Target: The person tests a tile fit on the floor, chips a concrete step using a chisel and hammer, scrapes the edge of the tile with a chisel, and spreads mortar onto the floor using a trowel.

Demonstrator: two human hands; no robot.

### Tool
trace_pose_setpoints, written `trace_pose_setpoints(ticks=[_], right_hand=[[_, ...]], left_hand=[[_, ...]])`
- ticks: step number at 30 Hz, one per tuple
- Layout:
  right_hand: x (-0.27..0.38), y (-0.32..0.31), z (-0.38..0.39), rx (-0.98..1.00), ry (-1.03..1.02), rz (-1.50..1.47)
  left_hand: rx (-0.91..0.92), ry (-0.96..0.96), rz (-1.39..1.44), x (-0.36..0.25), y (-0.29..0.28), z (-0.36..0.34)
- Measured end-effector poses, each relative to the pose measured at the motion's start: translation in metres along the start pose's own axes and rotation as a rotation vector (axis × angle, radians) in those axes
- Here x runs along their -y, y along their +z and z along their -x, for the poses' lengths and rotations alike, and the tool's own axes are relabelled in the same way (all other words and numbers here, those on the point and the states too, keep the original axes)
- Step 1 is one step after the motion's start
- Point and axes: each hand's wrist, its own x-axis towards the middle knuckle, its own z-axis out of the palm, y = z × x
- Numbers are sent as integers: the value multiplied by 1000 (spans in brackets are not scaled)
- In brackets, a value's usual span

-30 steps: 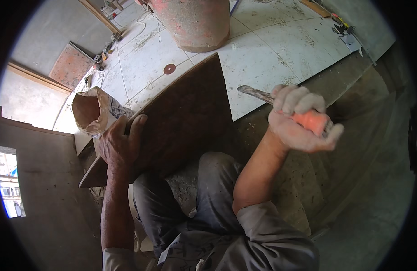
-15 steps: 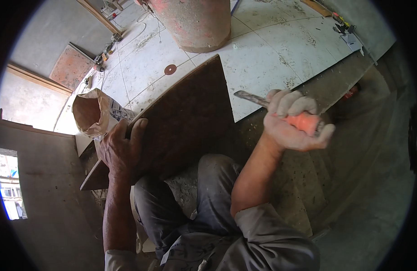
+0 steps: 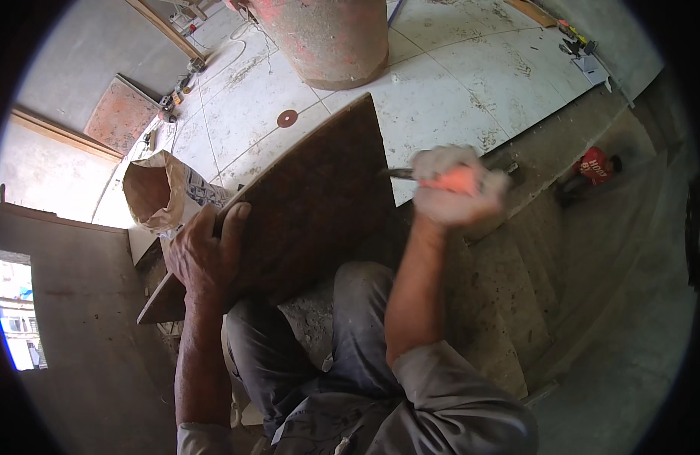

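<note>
Left hand point(image 3: 204, 249) pinches the upper-left edge of a dark brown panel point(image 3: 312, 197), long axis lower left to upper right. Right hand point(image 3: 458, 203), right of it, curls round an orange-handled tool point(image 3: 462, 180), tip pointing panelward.

Daylight falls unevenly across a round fisheye view with black corners and straight lines bowing toward the rim. The white tiled floor point(image 3: 441, 91) is bright; at far left, a window point(image 3: 18, 315) is washed out by glare, blue fringing its outer edge. The board point(image 3: 312, 205) in the middle lies in dim shade. Blur smears the right hand point(image 3: 456, 200) and its orange-handled tool point(image 3: 461, 180); the left hand point(image 3: 204, 254) looks fairly sharp.
</note>
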Motion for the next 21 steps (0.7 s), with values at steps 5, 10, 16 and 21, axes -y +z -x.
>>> trace_pose_setpoints(ticks=[5,10,16,21], right_hand=[[-8,-6,4,-73,86,119],[11,-2,-3,130,-222,-15],[-41,-17,3,-279,183,473],[-3,3,1,-161,9,20]], left_hand=[[-3,-2,45,-2,0,0],[23,-39,25,0,0,2],[19,-22,19,-2,0,0],[-7,-17,46,-1,4,-2]])
